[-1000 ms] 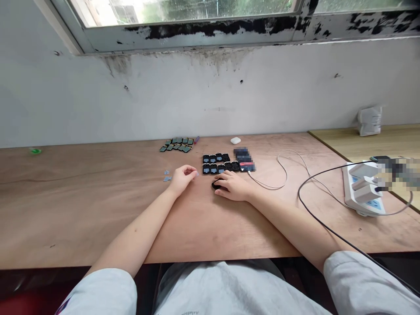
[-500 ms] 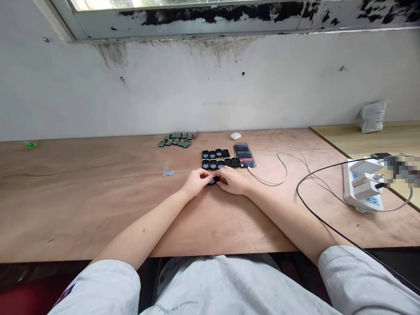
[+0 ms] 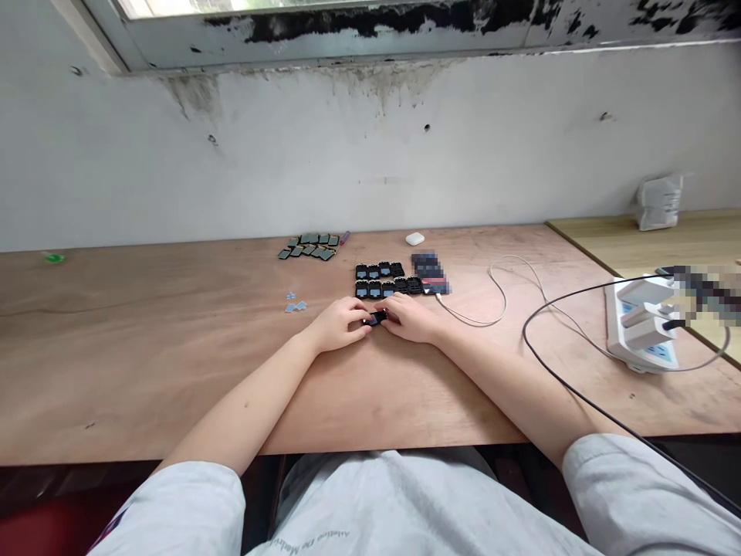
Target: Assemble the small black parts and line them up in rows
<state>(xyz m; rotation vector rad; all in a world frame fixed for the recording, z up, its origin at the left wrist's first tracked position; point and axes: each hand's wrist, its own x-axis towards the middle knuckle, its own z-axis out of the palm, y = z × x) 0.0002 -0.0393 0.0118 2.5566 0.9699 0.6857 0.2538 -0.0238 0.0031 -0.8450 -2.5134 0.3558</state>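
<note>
view: one camera, worn on the person's head
facing: forward and down, across the surface [image 3: 174, 386] to the wall [image 3: 347, 154]
nearness: close above the hands [image 3: 411, 318], with the shirt [image 3: 405, 506] along the bottom edge
top edge: window [image 3: 347, 35] frame, cut off

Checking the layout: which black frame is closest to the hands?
The black frame between the left hand and right hand; the others lie in two rows beyond.
</note>
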